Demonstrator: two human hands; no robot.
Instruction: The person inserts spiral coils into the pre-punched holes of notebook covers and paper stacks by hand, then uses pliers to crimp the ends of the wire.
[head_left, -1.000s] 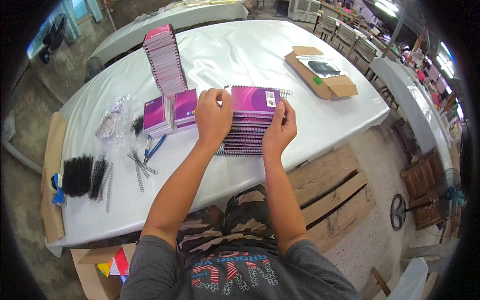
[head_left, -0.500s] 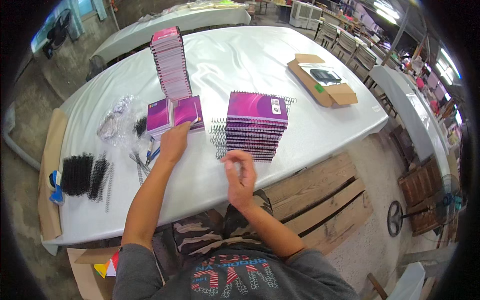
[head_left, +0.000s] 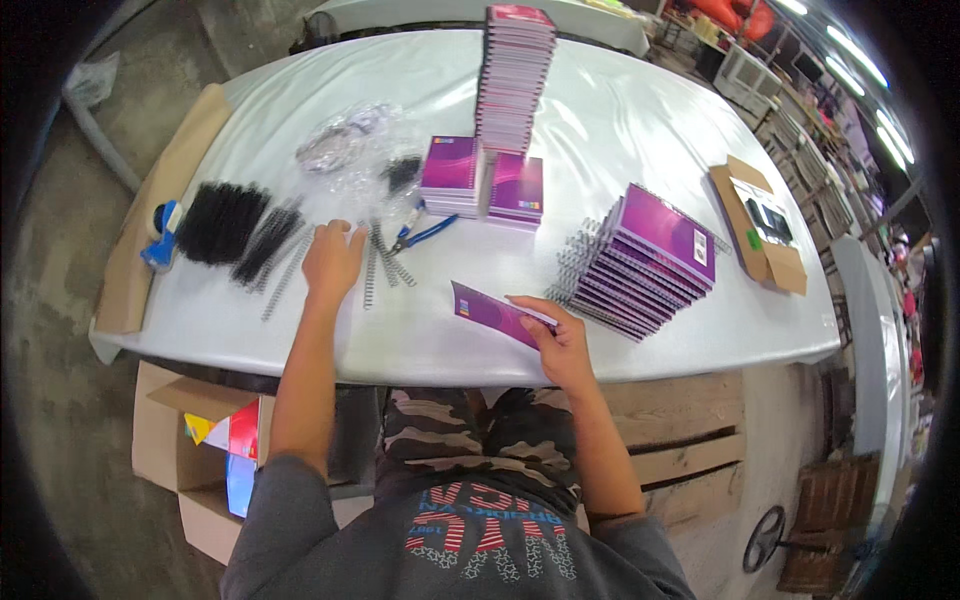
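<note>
Your right hand (head_left: 562,345) pinches a thin purple booklet (head_left: 498,314) at its near end, thumb on top and fingers curled beneath, so it lies low over the white table (head_left: 620,130) near the front edge. Your left hand (head_left: 333,260) rests flat on the tabletop with the fingers close together, fingertips at a few loose metal spiral coils (head_left: 380,265) (ribbed, silvery, lying in a rough fan). Just left of that hand sits a bundle of black comb bindings (head_left: 220,220), bristly and dark, and behind it a crumpled clear plastic bag (head_left: 350,150).

To the right of the booklet, a slanted stack of spiral-bound notebooks (head_left: 645,260) shows glossy purple covers, each with a small white label at one corner. Farther back stand two short piles of purple pads (head_left: 485,185) and, behind them, a tall column of the same (head_left: 513,75). Blue-handled pliers (head_left: 425,232) lie by the short piles. A flat brown cardboard box (head_left: 760,235) sits open at the table's right end.
</note>
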